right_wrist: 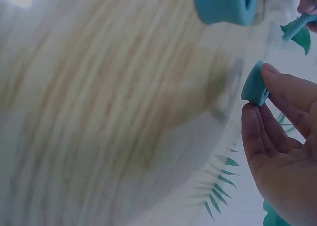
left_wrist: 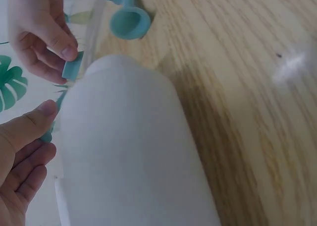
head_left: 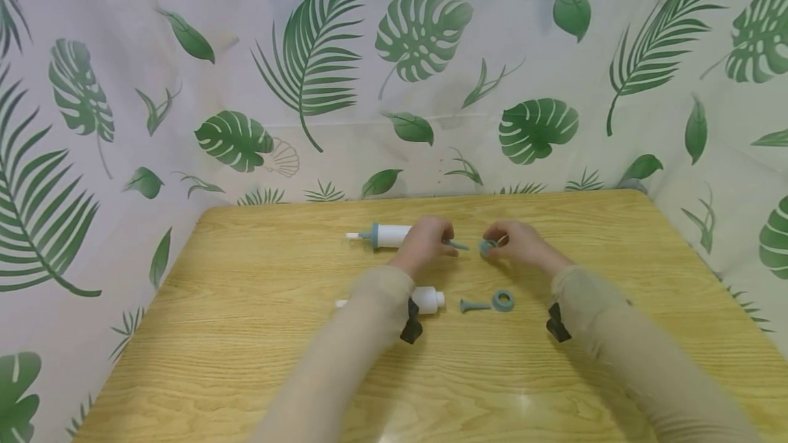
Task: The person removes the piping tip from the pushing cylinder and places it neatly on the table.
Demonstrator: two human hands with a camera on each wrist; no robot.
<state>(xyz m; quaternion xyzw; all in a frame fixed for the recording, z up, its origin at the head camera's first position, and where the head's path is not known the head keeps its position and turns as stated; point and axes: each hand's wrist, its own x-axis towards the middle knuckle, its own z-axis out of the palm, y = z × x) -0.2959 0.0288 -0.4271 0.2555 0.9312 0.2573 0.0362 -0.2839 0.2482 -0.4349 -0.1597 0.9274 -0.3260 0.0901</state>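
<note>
My left hand [head_left: 426, 243] pinches a thin teal stem [head_left: 458, 245], which points right toward the other hand. A short gap separates it from a teal ring [right_wrist: 255, 84], pinched between thumb and fingertips of my right hand [head_left: 522, 243]. Just left of my left hand lies a white cylinder [head_left: 392, 236] with a teal collar [head_left: 374, 236] and a thin white tip, its right end hidden by that hand. Nearer to me, a white bottle [head_left: 426, 300] with a narrower neck lies on its side, partly covered by the left sleeve.
Right of the bottle, a teal stem with a flared end [head_left: 470, 305] and a second teal ring [head_left: 503, 301] lie on the wooden table [head_left: 246, 333]. Leaf-patterned sheeting [head_left: 345, 176] surrounds its back and sides. Small black devices sit on both wrists.
</note>
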